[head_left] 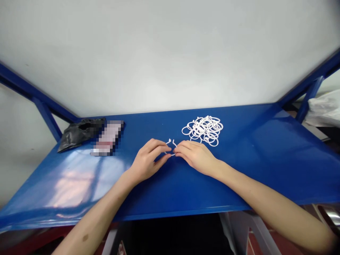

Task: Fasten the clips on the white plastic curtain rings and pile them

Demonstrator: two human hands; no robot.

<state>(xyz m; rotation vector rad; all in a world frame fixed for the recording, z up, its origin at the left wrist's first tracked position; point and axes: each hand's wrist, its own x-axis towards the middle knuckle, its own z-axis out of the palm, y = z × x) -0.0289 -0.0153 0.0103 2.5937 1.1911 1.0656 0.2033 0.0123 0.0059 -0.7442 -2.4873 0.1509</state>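
Note:
Between my two hands is a thin white plastic ring (pixel 173 154), parted at its far side so that its two knobbed ends stand a little apart. My left hand (pixel 150 159) pinches its left side between thumb and fingers. On the right side, my right hand (pixel 195 156) grips it in the same way, with part of the ring hidden behind the fingers. Just beyond my right hand lies a loose pile of similar white rings (pixel 205 129), several of them overlapping.
A blue table (pixel 180 191) with a glossy top runs under my hands to a pale wall. At the left lie a crumpled black bag (pixel 77 134) and a blurred-out flat object (pixel 108 138). Blue frame bars (pixel 46 113) rise at both sides; a whitish bag (pixel 325 108) is at far right.

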